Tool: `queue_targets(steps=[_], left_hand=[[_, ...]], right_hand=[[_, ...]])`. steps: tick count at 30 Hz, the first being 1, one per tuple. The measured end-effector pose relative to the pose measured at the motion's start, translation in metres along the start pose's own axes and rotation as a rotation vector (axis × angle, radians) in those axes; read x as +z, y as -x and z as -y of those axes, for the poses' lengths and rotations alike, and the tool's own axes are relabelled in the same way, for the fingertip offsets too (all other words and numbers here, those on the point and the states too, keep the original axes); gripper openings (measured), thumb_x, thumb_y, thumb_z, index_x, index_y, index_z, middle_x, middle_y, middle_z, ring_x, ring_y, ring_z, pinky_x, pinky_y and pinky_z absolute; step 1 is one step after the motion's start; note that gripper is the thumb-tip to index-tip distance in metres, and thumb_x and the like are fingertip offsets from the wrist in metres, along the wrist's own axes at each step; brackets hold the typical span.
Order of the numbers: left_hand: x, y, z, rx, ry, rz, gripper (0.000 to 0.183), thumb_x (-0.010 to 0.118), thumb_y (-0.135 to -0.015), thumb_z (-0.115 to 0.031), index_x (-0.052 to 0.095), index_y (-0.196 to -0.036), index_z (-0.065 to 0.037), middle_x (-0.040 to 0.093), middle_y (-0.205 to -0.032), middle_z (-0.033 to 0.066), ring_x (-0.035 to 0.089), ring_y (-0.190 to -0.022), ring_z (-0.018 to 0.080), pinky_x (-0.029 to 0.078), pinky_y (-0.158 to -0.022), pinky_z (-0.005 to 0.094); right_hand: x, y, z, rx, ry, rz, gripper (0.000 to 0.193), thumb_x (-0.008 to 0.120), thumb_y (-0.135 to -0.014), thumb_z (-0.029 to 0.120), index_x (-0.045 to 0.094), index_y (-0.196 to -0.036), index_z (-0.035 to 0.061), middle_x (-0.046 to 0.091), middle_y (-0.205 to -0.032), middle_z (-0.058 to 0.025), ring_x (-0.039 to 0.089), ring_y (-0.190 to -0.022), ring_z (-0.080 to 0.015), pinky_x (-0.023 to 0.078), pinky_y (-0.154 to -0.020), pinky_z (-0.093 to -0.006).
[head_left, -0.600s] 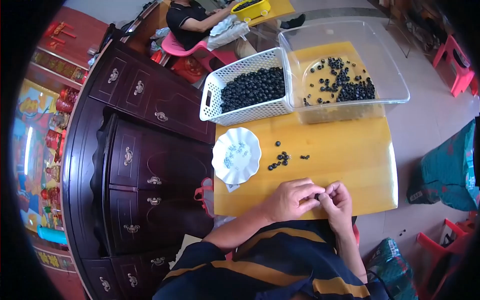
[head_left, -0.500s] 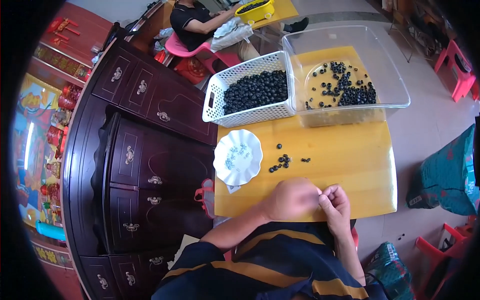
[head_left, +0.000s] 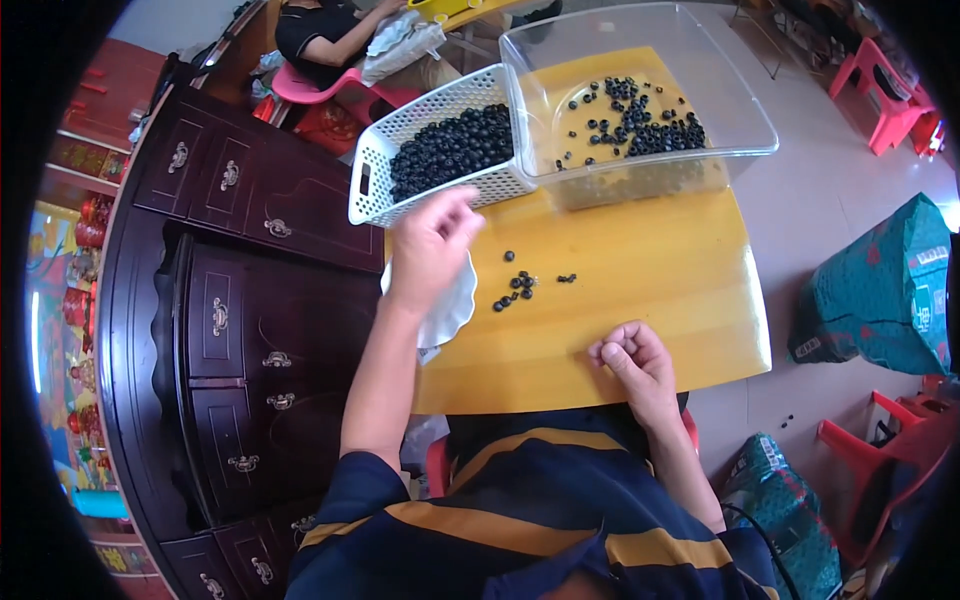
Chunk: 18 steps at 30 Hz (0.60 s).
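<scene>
My left hand [head_left: 436, 240] is above the white scalloped dish [head_left: 458, 308], just in front of the white perforated basket [head_left: 440, 207]. Its thumb and forefinger are apart, with nothing visible between them. In that basket lies a heap of round black beads [head_left: 455, 145]. Over the table's near edge, my right hand [head_left: 637, 368] has its thumb pressed against curled fingers; whatever they may hold is hidden or too small to name. Between my hands, a loose cluster of black beads [head_left: 520, 285] rests on the yellow table [head_left: 650, 270], with a few smaller black pieces [head_left: 567, 279] beside it.
Right of the basket, a clear plastic bin [head_left: 745, 130] contains scattered black pieces. A dark wooden cabinet [head_left: 310, 320] flanks the table's left side. Teal bags [head_left: 880, 280] and red stools [head_left: 885, 100] are on the right. Behind the basket sits another person [head_left: 320, 40].
My left hand has left my right hand and moved up and left to the basket's front, over the dish. The right hand stays by the near edge. The whole view has shifted.
</scene>
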<state>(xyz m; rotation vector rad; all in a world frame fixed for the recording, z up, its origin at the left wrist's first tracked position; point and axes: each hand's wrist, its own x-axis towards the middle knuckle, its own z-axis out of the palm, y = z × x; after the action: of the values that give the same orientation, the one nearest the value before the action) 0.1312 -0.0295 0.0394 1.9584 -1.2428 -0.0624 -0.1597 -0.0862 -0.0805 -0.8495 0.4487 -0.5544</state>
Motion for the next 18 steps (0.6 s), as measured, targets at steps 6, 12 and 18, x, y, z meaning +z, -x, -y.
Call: queue_targets(steps=[6,12,18], left_hand=[[0.049,0.055,0.001,0.127,-0.225,0.232,0.014,0.076,-0.081,-0.006,0.074,-0.094,-0.004,0.070,-0.086,0.0082,0.069,-0.073,0.0227,0.054,-0.067,0.0326],[0.058,0.073,-0.003,0.096,-0.318,0.207,0.012,0.078,-0.077,-0.009,0.072,-0.087,-0.006,0.069,-0.085,0.0083,0.068,-0.082,0.0290,0.055,-0.072,0.0398],[0.055,0.079,-0.002,0.113,-0.415,0.165,0.011,0.078,-0.075,-0.009,0.072,-0.084,-0.005,0.069,-0.082,0.0076,0.066,-0.077,0.0284,0.053,-0.070,0.0389]], right_hand=[[0.005,0.002,0.004,0.004,-0.020,-0.013,0.010,0.062,-0.102,0.010,0.057,-0.105,0.0023,0.067,-0.096,-0.0045,0.061,-0.088,-0.0097,0.048,-0.084,-0.0251],[0.006,0.002,0.006,0.008,-0.039,-0.031,0.006,0.061,-0.102,0.008,0.058,-0.104,0.0022,0.067,-0.095,-0.0016,0.060,-0.087,-0.0063,0.048,-0.081,-0.0228],[0.003,0.002,0.004,0.004,-0.027,-0.004,0.011,0.061,-0.102,0.010,0.056,-0.107,0.0017,0.068,-0.098,-0.0082,0.062,-0.091,-0.0132,0.049,-0.088,-0.0271]])
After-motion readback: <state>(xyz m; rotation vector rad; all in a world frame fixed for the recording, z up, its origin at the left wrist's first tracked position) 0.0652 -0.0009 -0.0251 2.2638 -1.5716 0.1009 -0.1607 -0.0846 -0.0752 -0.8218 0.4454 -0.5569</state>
